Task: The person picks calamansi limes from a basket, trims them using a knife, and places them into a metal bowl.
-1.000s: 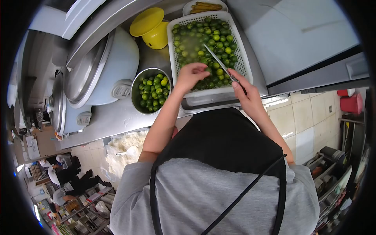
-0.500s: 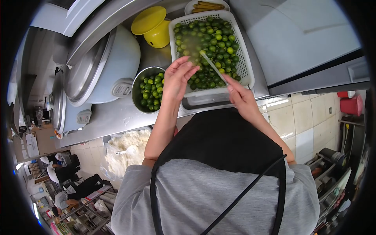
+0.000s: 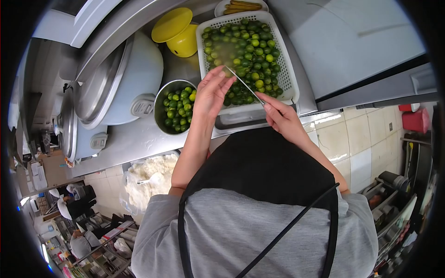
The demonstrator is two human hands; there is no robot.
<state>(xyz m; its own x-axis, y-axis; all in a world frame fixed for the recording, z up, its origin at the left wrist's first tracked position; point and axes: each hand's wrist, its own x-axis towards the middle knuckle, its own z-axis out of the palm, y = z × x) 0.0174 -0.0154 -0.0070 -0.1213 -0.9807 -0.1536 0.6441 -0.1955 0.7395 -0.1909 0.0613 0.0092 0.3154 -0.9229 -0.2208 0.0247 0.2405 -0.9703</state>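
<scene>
My right hand [image 3: 279, 114] grips the handle end of a thin knife [image 3: 245, 85], whose blade slants up and left over the basket. The knife's tip reaches the fingertips of my left hand [image 3: 214, 88]. Those fingers are pinched together on what looks like a small green lime [image 3: 229, 72], partly hidden by them and by a hazy blur in the view. Below both hands, a white perforated basket [image 3: 288, 76] holds many small green limes [image 3: 257, 58]. Beside my left wrist stands a round metal bowl [image 3: 160, 113] with more limes [image 3: 178, 109].
Large rice cookers [image 3: 150, 65] stand left on the steel counter [image 3: 127, 147]. Behind the bowl is a yellow pot-like container [image 3: 183, 41]. A plate [image 3: 218, 8] of brown sticks lies at the back. A bin of white grains [image 3: 148, 176] sits below. People [image 3: 81, 245] work far left.
The knife tip has moved left, from over the limes to my left fingertips, and its blade now shows edge-on. My left hand stays nearly in place. The view has shifted slightly.
</scene>
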